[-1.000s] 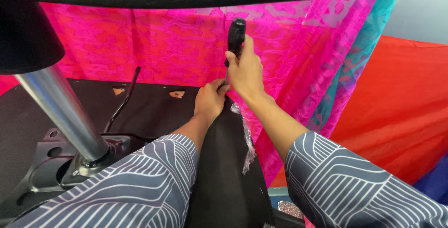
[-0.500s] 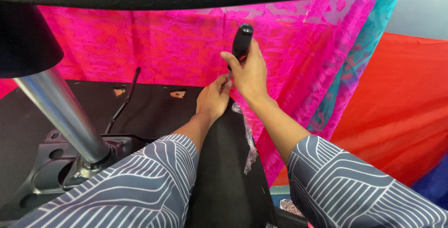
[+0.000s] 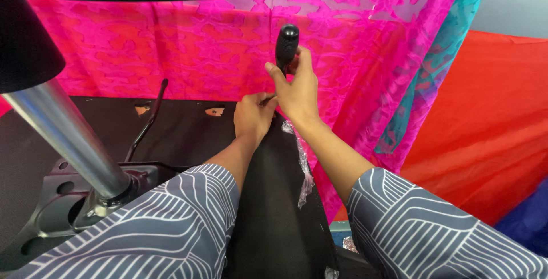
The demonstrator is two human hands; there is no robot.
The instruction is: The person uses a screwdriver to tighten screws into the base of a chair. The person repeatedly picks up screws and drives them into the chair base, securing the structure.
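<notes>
Black-handled screwdriver (image 3: 285, 45) stands upright at the far edge of the black chair underside (image 3: 188, 130), right hand (image 3: 299, 88) wrapped around it; left hand (image 3: 254, 116) pinches near its tip. Fastening seems underway; turning needs steady alignment.

I see a pink patterned cloth (image 3: 171, 45) hanging across the whole back, with a teal patterned strip (image 3: 439, 68) down its right edge. Right of that hangs orange-red cloth (image 3: 491, 130), a pale grey wall (image 3: 514, 5) above it and a patch of blue (image 3: 528, 222) at the lower right corner. The light is bright and even, and the colours glow.
</notes>
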